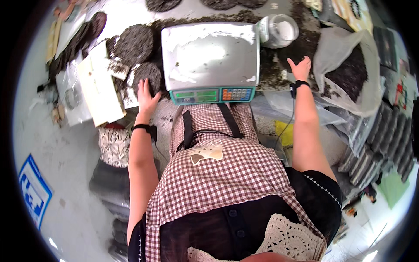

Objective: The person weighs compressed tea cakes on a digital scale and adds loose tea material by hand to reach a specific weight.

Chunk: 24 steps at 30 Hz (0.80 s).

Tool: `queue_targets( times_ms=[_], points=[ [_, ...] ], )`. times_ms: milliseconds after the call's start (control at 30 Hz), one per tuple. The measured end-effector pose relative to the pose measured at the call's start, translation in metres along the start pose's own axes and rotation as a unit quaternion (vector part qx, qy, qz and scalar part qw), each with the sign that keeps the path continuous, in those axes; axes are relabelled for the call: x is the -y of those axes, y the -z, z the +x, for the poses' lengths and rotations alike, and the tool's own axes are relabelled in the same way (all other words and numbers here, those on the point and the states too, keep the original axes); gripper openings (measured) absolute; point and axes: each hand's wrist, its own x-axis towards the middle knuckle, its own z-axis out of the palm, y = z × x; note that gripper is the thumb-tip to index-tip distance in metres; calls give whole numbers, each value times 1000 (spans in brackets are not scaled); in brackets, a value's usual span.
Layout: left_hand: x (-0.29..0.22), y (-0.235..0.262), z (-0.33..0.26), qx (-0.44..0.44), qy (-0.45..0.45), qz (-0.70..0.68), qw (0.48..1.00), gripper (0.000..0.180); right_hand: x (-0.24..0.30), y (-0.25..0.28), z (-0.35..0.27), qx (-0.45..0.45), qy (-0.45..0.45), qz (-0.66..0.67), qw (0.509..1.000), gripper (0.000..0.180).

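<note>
My left hand [148, 99] rests with its fingers spread on the near edge of a dark, rough, round pressed disc [147, 75]. Another such disc [134, 43] lies just beyond it. Over dark loose flakes [283, 56] on the right of the table, my right hand [300, 70] has its thumb held apart from its fingers, and I see nothing in it. Between my hands stands a weighing scale [211, 56] with a silver pan and a lit green display; a few dark crumbs lie on the pan. A clear plastic jar [279, 31] lies tipped beside the scale.
At the right, an open clear bag [349, 72] holds dark loose material. Bagged stacks of dark discs [384, 131] fill the far right. Left of the discs are a cream sheet [101, 89] and clear plastic [72, 98]. More discs [162, 3] sit at the back.
</note>
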Motion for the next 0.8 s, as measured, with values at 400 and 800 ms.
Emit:
queue_targets(
  times_ms=[400,800],
  points=[
    [-15,128,-20,-304,310,-665,608,41,20,-2,4,222,40,-103,969,73],
    [-189,49,18,7,-286,56,957,61,-34,90,-27,-227,-159,113,954,49]
  ],
)
